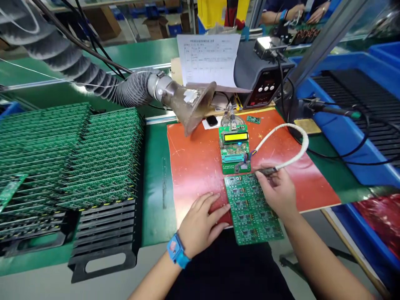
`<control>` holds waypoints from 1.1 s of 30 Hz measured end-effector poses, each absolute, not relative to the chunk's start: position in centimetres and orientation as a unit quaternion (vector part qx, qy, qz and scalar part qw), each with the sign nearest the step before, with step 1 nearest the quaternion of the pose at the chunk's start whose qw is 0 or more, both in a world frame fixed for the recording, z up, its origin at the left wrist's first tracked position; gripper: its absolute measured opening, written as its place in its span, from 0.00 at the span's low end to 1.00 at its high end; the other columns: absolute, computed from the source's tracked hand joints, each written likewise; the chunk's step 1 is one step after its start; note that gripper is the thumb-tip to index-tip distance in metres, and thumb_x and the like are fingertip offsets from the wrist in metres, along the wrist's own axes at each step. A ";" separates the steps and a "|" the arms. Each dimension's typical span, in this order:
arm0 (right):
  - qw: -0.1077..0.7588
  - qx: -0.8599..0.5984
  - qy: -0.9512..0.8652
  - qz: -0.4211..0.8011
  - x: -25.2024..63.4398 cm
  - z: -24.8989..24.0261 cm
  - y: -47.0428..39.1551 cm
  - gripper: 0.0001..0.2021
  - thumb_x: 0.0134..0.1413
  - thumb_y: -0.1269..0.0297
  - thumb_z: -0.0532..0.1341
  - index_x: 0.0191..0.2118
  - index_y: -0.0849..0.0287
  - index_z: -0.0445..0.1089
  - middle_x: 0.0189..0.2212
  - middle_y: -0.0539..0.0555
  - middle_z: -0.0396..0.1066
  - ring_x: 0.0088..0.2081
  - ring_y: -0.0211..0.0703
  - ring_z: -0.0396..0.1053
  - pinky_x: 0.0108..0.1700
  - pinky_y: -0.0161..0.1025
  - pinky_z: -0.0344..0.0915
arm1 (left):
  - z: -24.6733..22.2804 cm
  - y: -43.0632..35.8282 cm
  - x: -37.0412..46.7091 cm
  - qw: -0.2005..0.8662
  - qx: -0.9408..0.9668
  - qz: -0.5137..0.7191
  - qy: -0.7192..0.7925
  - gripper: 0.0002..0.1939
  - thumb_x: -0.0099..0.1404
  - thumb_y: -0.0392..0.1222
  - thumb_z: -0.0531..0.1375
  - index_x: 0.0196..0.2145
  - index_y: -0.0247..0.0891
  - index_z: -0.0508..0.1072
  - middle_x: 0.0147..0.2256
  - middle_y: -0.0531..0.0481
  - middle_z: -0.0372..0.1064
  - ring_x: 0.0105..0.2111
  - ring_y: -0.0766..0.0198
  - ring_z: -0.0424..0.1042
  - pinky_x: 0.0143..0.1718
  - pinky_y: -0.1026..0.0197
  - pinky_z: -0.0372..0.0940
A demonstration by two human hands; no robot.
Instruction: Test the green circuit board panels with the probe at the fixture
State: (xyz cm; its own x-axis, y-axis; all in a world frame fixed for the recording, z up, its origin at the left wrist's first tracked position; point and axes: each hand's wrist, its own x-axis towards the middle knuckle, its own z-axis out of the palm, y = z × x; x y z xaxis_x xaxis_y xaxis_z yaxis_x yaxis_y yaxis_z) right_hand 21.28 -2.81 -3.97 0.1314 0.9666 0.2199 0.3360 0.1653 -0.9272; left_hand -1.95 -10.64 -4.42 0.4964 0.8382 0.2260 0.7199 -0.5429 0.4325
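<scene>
A green circuit board panel (250, 212) with two columns of small identical boards lies on the red mat, its near end jutting past the mat's edge. My left hand (204, 223) rests palm down at its left side, fingers spread and fingertips by the panel's edge. In my right hand (278, 189) is a probe (267, 171) with a white sleeved cable (304, 141), held over the panel's far right corner. That cable runs to a programmer board (236, 166) just beyond the panel, with a lit yellow display (236, 137) and a teal socket (233, 158).
Black racks (106, 225) full of upright green boards (106, 154) stand at left. A fume extractor nozzle (193, 106) hangs above the red mat (200, 162). Behind are a paper sheet (209, 58) and a soldering station (265, 79). Blue bins (353, 160) line the right. Another person's hands (306, 14) show at the back.
</scene>
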 end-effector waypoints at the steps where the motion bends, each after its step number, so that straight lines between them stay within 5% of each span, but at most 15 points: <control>1: 0.501 -0.565 -0.574 0.316 21.3 -3.6 -2.9 0.11 0.56 0.60 0.63 0.44 0.56 0.65 0.37 0.55 0.74 0.37 0.42 0.73 0.40 0.42 0.72 | -4.4 -10.6 -1.9 0.142 0.853 0.211 0.456 0.20 0.67 0.48 0.57 0.56 0.44 0.65 0.57 0.42 0.58 0.57 0.49 0.59 0.53 0.42 0.64; 10: 0.513 -0.588 -0.531 0.330 22.3 -2.7 -5.1 0.14 0.54 0.57 0.64 0.44 0.54 0.64 0.35 0.55 0.75 0.28 0.40 0.72 0.31 0.40 0.73 | -4.6 -10.7 -2.0 0.156 0.849 0.213 0.458 0.21 0.67 0.47 0.57 0.57 0.43 0.64 0.57 0.42 0.59 0.58 0.50 0.57 0.55 0.43 0.62; 28: 0.440 -0.571 -0.601 0.346 22.8 -3.6 -5.6 0.13 0.60 0.61 0.60 0.49 0.55 0.62 0.41 0.56 0.73 0.41 0.44 0.72 0.43 0.43 0.71 | -4.3 -10.5 -2.0 0.158 0.850 0.216 0.453 0.19 0.68 0.45 0.56 0.56 0.45 0.66 0.57 0.42 0.58 0.57 0.50 0.58 0.55 0.42 0.62; 33: 0.420 -0.586 -0.607 0.336 22.8 -4.2 -5.4 0.13 0.59 0.60 0.60 0.48 0.56 0.62 0.40 0.57 0.73 0.38 0.45 0.72 0.37 0.42 0.71 | -4.4 -10.6 -2.0 0.154 0.852 0.209 0.454 0.19 0.68 0.45 0.55 0.57 0.45 0.65 0.56 0.42 0.59 0.57 0.50 0.58 0.54 0.42 0.63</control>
